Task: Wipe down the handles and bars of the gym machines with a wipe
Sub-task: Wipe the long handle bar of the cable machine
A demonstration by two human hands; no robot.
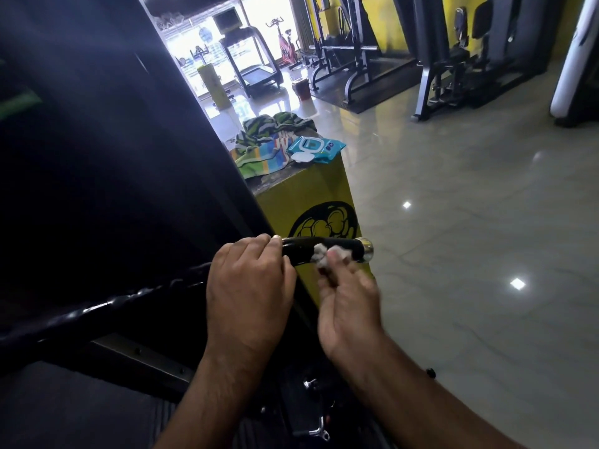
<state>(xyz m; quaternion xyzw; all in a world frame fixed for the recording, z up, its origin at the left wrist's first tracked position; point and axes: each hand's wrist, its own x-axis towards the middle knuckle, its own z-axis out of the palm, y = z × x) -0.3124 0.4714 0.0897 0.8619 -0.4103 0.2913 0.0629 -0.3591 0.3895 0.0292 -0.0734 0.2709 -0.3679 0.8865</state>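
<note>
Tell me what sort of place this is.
A gym, most likely a commercial one: a treadmill by the bright windows, a squat rack holding a barbell, and a weight machine against the yellow wall.

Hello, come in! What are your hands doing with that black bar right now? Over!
Left hand gripping black bar. Right hand pressing white wipe on the handle end. Nothing in the way.

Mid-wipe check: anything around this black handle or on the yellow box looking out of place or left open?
One thing: the blue wipes pack on the yellow box has its white flip lid open, so the wipes may dry out. It sits at the box's edge beside a striped towel. Nothing spilled or damaged shows.
</note>
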